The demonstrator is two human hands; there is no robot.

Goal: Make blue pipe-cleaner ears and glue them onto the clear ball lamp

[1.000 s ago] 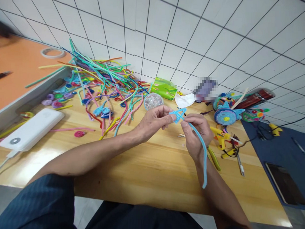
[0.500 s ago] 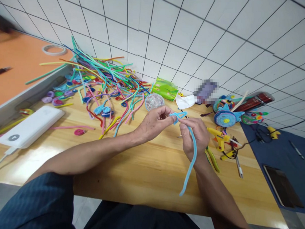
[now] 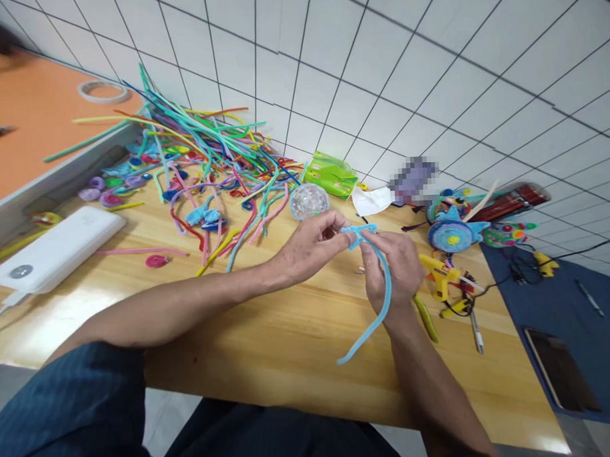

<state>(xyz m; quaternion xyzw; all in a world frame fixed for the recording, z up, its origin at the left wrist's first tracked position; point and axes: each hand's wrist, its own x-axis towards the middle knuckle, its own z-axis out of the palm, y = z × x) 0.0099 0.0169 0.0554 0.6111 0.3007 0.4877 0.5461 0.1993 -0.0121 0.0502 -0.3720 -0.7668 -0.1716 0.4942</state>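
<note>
A light blue pipe cleaner (image 3: 386,292) is held between both hands over the wooden table. Its upper part is bent into a small folded shape at the fingertips, while the long loose end curves down across my right palm and points to the lower left. My left hand (image 3: 316,248) pinches the folded part between thumb and fingers. Close beside it, my right hand (image 3: 394,269) grips the same pipe cleaner with thumb and index finger. The fingers partly cover the folded shape.
A heap of coloured pipe cleaners (image 3: 206,138) lies at the back left. A white power bank (image 3: 60,247) is at left. Behind my hands are a clear round container (image 3: 309,202) and a green packet (image 3: 330,174). To the right are a yellow glue gun (image 3: 439,277) and a blue fish-shaped craft (image 3: 453,235).
The pipe cleaner's loose end has swung up and to the left. My right hand has shifted slightly, and both hands keep their pinch.
</note>
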